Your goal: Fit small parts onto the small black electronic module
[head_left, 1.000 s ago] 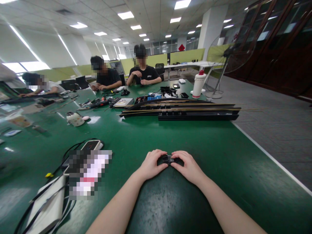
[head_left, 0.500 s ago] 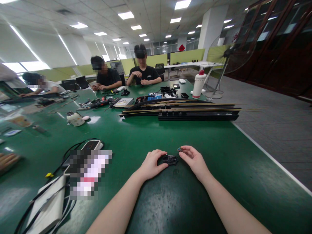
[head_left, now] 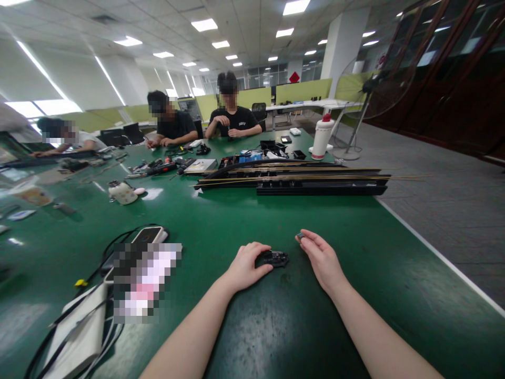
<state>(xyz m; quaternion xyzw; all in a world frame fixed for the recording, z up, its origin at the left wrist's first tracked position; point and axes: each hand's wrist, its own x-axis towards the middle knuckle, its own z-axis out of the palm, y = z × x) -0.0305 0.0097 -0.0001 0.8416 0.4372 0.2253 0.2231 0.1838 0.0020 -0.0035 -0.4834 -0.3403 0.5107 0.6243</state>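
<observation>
My left hand (head_left: pixel 249 267) rests on the green table (head_left: pixel 252 321), thumb and fingers closed around one end of a small black mechanical part (head_left: pixel 276 258). That part lies low at the tabletop, and its upper face has thin shiny lines; its exact kind is unclear. To the right of it, my right hand (head_left: pixel 321 258) is raised slightly and pinches a small grey piece (head_left: pixel 300 236) between thumb and fingertips. This piece is apart from the black part and too small to identify.
Long black rails (head_left: pixel 323 188) with thin brass-coloured rods lie across the table ahead. Phones (head_left: pixel 148 237), cables and a white box (head_left: pixel 74 331) are on the left. A white bottle (head_left: pixel 322 138) stands at the far right. Several people sit beyond.
My right hand has moved right and slightly away from the black part, carrying the small grey piece. My left hand has stayed in place. At bottom left, another person's fingers have left the view.
</observation>
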